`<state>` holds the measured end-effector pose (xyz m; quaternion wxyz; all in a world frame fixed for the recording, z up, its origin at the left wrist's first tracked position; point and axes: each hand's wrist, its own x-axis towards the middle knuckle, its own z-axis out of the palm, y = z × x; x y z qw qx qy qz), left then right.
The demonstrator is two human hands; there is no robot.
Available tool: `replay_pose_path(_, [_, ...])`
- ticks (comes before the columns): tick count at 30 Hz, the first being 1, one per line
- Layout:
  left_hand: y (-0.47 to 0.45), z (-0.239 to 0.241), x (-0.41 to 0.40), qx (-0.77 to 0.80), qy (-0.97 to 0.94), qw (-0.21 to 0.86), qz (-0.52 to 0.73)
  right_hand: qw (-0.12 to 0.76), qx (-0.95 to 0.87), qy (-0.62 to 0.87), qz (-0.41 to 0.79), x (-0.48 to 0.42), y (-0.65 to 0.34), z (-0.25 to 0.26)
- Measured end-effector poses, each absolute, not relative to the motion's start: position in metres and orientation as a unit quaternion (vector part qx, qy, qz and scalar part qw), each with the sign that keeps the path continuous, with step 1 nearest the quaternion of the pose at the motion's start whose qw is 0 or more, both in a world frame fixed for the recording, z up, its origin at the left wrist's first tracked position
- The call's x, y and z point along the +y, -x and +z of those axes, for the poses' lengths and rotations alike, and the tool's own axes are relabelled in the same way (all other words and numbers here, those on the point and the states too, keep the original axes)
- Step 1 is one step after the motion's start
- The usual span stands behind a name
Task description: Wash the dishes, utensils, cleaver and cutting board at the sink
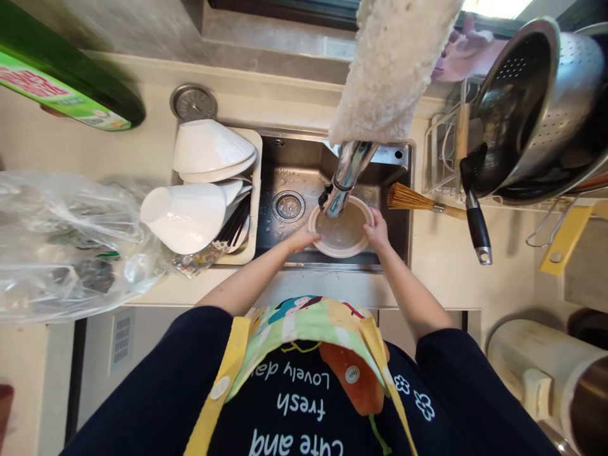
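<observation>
A round, pale basin (341, 253) sits in the right part of the steel sink (273, 237), below the chrome faucet (342, 180). It seems to hold cloudy liquid, though I cannot make out what lies inside. My left hand (304, 239) grips its left rim, with the thumb over the edge. On the opposite side, my right hand (377, 231) is closed on the right rim. The faucet head hides part of the basin's far edge.
White bowls (211, 149) and dark chopsticks (236, 221) fill a tray left of the sink. A whisk-like brush (413, 197) juts over the right edge. Farther right, a metal colander (546, 95) leans in a rack. A plastic bag (71, 247) and green bottle (66, 69) occupy the left counter.
</observation>
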<state>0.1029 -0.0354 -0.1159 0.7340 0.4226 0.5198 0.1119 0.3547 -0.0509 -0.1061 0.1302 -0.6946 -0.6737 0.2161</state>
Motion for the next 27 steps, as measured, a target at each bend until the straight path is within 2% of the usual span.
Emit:
replay_pose_path(3, [-0.109,-0.129,-0.036,0.560,-0.451,0.694,0.031,0.162,-0.656,0.710,0.198,-0.052,-0.369,-0.097])
replay_pose_path(6, [-0.108,-0.139,-0.036,0.606,-0.481,0.633,-0.002,0.097,-0.706,0.683,0.164,-0.064,-0.373,-0.095])
replay_pose_path(9, [-0.103,-0.148,-0.038,0.603,-0.492,0.628,-0.018,0.030,-0.750,0.647,0.130,-0.082,-0.374,-0.101])
replay_pose_path(14, [-0.100,-0.156,-0.045,0.586,-0.515,0.625,-0.040,-0.015,-0.775,0.620,0.122,-0.104,-0.380,-0.111])
replay_pose_path(22, [-0.097,-0.160,-0.050,0.568,-0.535,0.622,-0.068,0.008,-0.753,0.641,0.150,-0.111,-0.381,-0.115])
replay_pose_path(27, [-0.092,-0.161,-0.052,0.572,-0.519,0.632,-0.069,-0.006,-0.759,0.638,0.132,-0.109,-0.374,-0.113])
